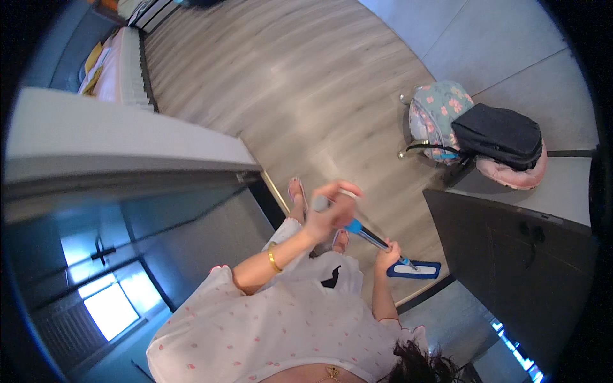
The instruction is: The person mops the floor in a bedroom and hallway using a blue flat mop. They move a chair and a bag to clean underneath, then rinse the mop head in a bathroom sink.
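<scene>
A flat mop with a blue pad [432, 270] and a white plate rests on the wood-look floor, right of my feet. Its blue and metal handle [372, 237] slants up toward me. My left hand [335, 208], slightly blurred, with a gold bangle at the wrist, is wrapped round the grey-tipped upper end of the handle. Lower down the pole, nearer the mop head, my right hand [389, 254] grips it too. Part of the pole is hidden behind my fingers.
A floral-covered stool [443, 107] stands at the right, beside a black backpack [498, 134] on a pink cushion [515, 173]. A dark door [512, 253] is on the right. A white wall end [129, 139] juts in from the left, with a bed [117, 72] beyond.
</scene>
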Demonstrator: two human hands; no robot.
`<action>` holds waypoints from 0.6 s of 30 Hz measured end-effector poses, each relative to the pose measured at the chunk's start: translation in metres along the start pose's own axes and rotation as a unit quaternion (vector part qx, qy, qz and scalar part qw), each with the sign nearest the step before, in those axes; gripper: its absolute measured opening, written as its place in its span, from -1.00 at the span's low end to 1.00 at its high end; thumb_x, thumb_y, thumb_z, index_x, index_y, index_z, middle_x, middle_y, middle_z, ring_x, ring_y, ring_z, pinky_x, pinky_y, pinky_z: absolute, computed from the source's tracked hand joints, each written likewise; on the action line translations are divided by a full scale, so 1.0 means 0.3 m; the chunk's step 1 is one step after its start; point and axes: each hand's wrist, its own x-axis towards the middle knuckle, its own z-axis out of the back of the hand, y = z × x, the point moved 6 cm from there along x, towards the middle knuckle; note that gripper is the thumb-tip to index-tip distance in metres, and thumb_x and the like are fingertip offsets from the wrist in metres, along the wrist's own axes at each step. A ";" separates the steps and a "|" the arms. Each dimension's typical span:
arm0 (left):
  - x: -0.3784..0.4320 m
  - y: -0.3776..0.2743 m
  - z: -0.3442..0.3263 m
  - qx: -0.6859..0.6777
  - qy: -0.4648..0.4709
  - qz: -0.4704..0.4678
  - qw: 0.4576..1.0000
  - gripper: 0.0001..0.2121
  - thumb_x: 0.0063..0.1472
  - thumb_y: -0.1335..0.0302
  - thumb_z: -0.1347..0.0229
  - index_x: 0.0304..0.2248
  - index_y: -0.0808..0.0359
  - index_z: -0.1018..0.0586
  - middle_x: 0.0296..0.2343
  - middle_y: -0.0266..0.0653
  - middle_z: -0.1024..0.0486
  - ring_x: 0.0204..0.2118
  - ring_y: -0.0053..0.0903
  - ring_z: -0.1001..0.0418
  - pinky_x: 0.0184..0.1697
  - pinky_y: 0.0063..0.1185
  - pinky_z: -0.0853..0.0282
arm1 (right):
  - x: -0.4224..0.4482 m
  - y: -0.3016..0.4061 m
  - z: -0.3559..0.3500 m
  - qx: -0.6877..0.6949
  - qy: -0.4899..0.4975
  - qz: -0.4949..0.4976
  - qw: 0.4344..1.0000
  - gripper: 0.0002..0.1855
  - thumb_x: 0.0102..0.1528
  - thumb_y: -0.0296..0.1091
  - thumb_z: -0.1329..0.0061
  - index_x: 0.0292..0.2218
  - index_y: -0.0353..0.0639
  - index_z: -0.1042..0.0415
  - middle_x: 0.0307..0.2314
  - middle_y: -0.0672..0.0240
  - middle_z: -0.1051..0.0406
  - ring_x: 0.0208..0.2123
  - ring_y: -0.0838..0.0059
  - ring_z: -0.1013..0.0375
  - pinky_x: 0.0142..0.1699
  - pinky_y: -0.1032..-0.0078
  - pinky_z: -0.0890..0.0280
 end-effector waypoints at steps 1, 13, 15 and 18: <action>0.045 -0.080 0.071 -0.030 -0.025 -0.009 0.999 -0.79 0.12 0.46 0.00 -0.28 0.41 -0.39 -0.80 -0.54 -0.12 -0.77 -0.79 -0.05 -0.72 -0.74 0.06 | 0.039 0.128 -0.058 0.016 0.040 0.011 0.999 -0.87 -0.22 -0.52 -0.07 -0.56 -0.22 -0.36 -0.63 0.15 -0.37 -0.52 0.09 -0.36 -0.40 0.30 -0.23; -0.219 -1.515 0.707 0.116 -0.141 -0.461 0.868 -0.56 0.09 0.62 0.06 -0.01 0.54 -0.22 -0.64 -0.44 -0.24 -0.71 -0.84 -0.06 -0.62 -0.83 -0.05 | 0.035 1.805 -0.643 0.335 0.271 0.242 0.869 -0.65 -0.22 -0.32 -0.12 -0.77 -0.14 -0.17 -0.80 0.26 -0.24 -0.71 0.20 -0.29 -0.63 0.35 -0.07; -0.262 -1.604 0.656 0.120 -0.118 -0.498 0.851 -0.62 0.05 0.66 0.07 -0.09 0.56 -0.27 -0.70 -0.44 -0.21 -0.73 -0.81 -0.06 -0.64 -0.82 -0.06 | 0.043 1.932 -0.699 0.353 0.292 0.279 0.844 -0.65 -0.25 -0.33 -0.12 -0.78 -0.13 -0.16 -0.81 0.27 -0.24 -0.72 0.20 -0.28 -0.64 0.34 -0.07; -0.223 -1.653 0.581 0.179 -0.113 -0.542 0.814 -0.66 0.02 0.65 0.03 -0.16 0.55 -0.32 -0.75 -0.46 -0.16 -0.74 -0.78 -0.06 -0.64 -0.80 -0.05 | 0.147 2.056 -0.771 0.375 0.284 0.327 0.819 -0.65 -0.22 -0.31 -0.10 -0.78 -0.12 -0.17 -0.81 0.26 -0.24 -0.72 0.19 -0.28 -0.64 0.33 -0.07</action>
